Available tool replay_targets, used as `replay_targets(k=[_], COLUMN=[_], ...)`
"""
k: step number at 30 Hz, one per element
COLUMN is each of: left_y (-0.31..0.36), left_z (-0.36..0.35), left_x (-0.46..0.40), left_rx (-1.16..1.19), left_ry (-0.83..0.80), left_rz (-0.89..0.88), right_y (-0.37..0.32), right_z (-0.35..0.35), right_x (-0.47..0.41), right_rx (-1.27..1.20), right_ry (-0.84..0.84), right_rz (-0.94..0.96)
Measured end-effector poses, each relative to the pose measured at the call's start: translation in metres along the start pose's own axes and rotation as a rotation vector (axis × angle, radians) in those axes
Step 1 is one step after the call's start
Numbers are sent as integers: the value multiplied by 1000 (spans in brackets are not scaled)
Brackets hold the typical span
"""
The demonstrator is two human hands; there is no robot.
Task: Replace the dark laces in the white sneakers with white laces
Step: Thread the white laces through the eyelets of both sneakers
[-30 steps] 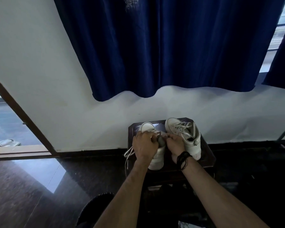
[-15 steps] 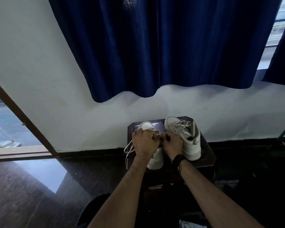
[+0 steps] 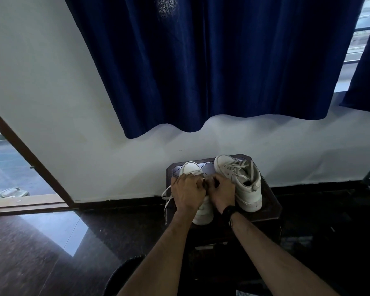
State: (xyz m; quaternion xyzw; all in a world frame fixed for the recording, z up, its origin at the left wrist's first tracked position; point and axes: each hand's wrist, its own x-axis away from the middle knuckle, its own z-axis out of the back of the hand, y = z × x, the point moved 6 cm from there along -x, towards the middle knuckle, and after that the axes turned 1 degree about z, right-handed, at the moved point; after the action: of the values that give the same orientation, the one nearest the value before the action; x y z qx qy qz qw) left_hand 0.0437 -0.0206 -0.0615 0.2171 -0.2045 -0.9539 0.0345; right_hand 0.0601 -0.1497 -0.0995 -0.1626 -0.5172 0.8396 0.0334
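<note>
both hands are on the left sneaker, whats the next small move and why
Probably draw the loose white lace snug through the left sneaker. Both the left hand and right hand are curled over its eyelets while slack hangs off the stool; the right sneaker already looks laced.

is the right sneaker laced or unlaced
Laced: pale laces criss-cross the front of the right white sneaker standing upright on the dark wooden stool.

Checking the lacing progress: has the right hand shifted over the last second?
Yes. The right hand moved up the left sneaker, away from its heel end toward the toe, closing against the left hand.
</note>
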Motion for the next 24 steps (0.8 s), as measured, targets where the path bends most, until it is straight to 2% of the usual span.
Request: replay_targets(k=[6, 10, 18, 24], left_y=[-4, -8, -8, -4], left_z=[7, 0, -4, -3], left_x=[5, 3, 3, 4], left_rx=[78, 1, -47, -19], left_ry=[26, 2, 30, 56], left_rz=[134, 102, 71, 39], right_y=[0, -4, -17, -23], right_z=[1, 2, 8, 13], right_x=[-2, 0, -9, -7], right_rx=[39, 95, 262, 377], right_ry=[-43, -38, -71, -6], right_rz=[-51, -102, -1, 62])
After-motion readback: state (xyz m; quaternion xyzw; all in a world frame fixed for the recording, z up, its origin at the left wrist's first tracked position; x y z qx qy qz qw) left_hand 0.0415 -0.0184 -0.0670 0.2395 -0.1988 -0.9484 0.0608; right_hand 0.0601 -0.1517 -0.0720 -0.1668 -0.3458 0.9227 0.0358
